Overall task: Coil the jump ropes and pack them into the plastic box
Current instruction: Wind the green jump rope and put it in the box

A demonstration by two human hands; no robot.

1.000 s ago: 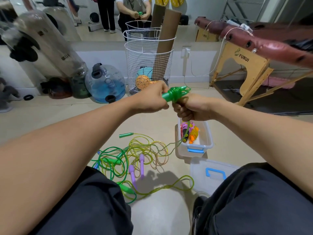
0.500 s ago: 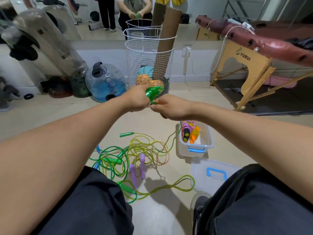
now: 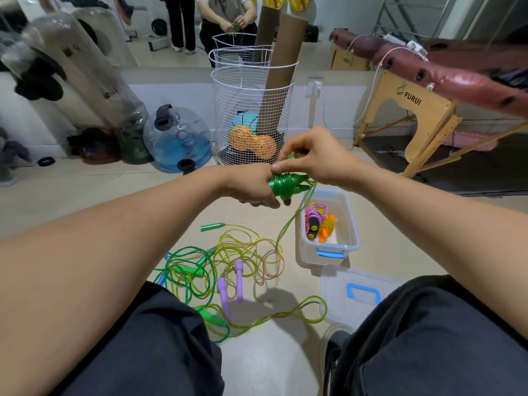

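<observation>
Between curled fingers of left hand (image 3: 251, 190): green rope coil (image 3: 287, 186), gripped above plastic box (image 3: 353, 224). Right hand (image 3: 317, 161) pinches rope strand beside coil. Risk: slack pinch lets wraps spring loose; trailing tail may snag floor tangle (image 3: 228, 261).

- There is one view only, from a camera worn on the person's head, so no second view shares any part of the scene.
- It looks forward and down over both forearms, close to the left hand (image 3: 253, 187) and right hand (image 3: 314, 158).
- The wide lens bends the edges of the picture.
- Near the bottom edge are the person's knees; the floor (image 3: 85, 201) fills the middle, and the far wall runs along the top.
</observation>
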